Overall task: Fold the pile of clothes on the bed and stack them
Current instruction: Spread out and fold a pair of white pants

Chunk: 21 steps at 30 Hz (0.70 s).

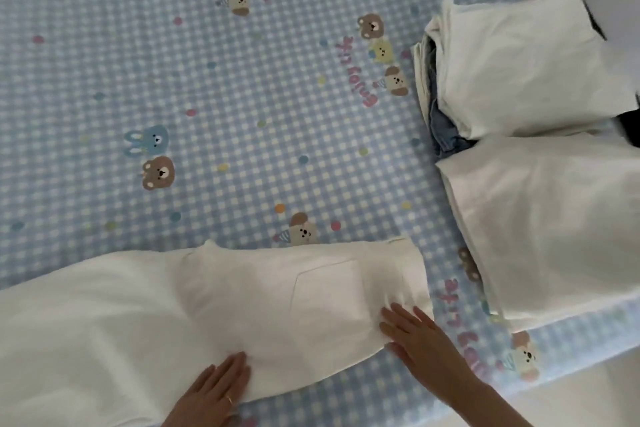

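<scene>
Nearest, the left hand (216, 388) and right hand (420, 340) lie flat, fingers straight, each grip spread on the white trousers (214, 302), likely smoothing them for folding on the bed (207, 80). Farther right sit the folded stacks (540, 218).

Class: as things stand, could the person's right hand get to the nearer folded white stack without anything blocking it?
Probably yes. The right hand lies flat on the white trousers, and only bare checked bedsheet separates it from the nearer folded stack beside it.
</scene>
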### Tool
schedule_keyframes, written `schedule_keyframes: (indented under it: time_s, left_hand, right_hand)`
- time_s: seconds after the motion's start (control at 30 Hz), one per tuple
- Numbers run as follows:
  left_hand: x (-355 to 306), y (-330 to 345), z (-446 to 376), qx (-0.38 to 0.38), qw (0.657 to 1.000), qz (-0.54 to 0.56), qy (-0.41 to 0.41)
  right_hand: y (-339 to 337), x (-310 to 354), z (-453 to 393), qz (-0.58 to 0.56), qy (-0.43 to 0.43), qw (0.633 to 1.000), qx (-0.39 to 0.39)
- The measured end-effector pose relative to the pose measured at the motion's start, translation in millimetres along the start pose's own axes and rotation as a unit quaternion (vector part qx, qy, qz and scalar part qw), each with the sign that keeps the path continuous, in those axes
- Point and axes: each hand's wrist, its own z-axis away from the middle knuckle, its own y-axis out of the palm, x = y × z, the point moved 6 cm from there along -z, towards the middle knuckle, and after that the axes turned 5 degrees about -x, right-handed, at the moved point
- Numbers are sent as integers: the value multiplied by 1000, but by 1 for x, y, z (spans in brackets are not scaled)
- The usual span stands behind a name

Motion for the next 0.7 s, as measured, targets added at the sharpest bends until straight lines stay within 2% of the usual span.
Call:
schedule_keyframes:
  time_s: [0.03,0.07,0.13,0.2,0.23,0.3,0.33,0.4,0.43,0.5,0.6,0.7]
  left_hand:
    - [0,-7,-13,-21,1000,-1,-8]
    - [0,-20,-26,-93,995,4,-23]
    - [9,-49,-56,-208,976,23,-67]
    - [30,-79,-91,-266,952,3,-150]
    - [46,-90,-105,-263,943,-12,-205]
    - [82,-99,-125,-192,932,-28,-307]
    - [97,-98,-130,-129,929,-37,-345]
    - [118,-88,-132,-22,928,-57,-368]
    - [125,-85,-131,-5,933,-59,-355]
    - [135,-85,-133,-9,947,-46,-317]
    - [146,-87,-144,-56,955,-55,-285]
    - [147,-86,-158,-89,951,-74,-286]
  right_hand:
    - [-2,-9,-4,-35,59,997,-31]
    - [-6,-24,-8,-80,140,984,-71]
    - [-9,-55,-15,-142,306,932,-132]
    - [-1,-76,-25,-198,417,880,-113]
    - [3,-81,-34,-222,451,860,-87]
    - [12,-85,-55,-250,483,838,-44]
    - [17,-86,-67,-277,484,829,-27]
    - [25,-89,-87,-340,476,811,-5]
    - [27,-92,-93,-354,465,811,-10]
    - [25,-100,-92,-345,450,823,-43]
    - [24,-109,-79,-336,475,806,-107]
    - [26,-103,-81,-314,494,799,-137]
